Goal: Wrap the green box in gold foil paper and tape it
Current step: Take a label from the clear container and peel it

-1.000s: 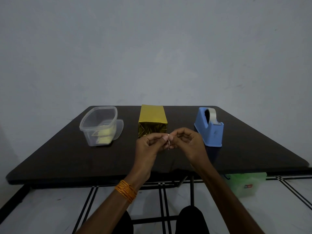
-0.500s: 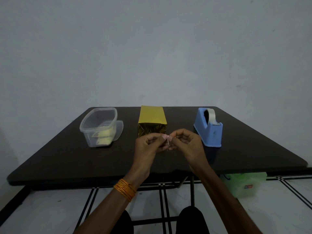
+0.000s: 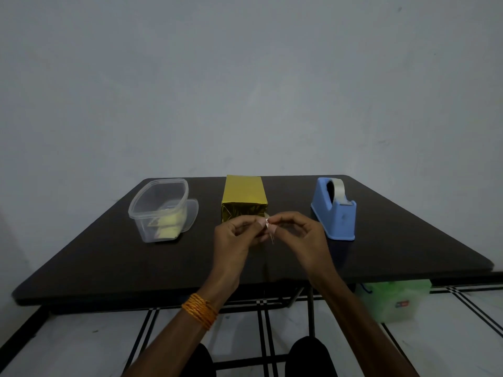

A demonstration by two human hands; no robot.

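The box wears shiny gold foil, smooth on top and crinkled at the near end. The tub is clear, glossy plastic. The dispenser is matt blue plastic, its roll cloudy and slick. The strip looks thin and see-through. The table is dark and smooth with a dull sheen. The wall is matt.

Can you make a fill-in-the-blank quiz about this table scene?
The gold-foil-wrapped box stands ____ the clear plastic tub and the blue tape dispenser.
The left hand and the right hand pinch a small clear tape piece; orange bangles ring the ____ wrist.
The ____ paper pieces lie inside the tub.
Answers: between; left; yellow.
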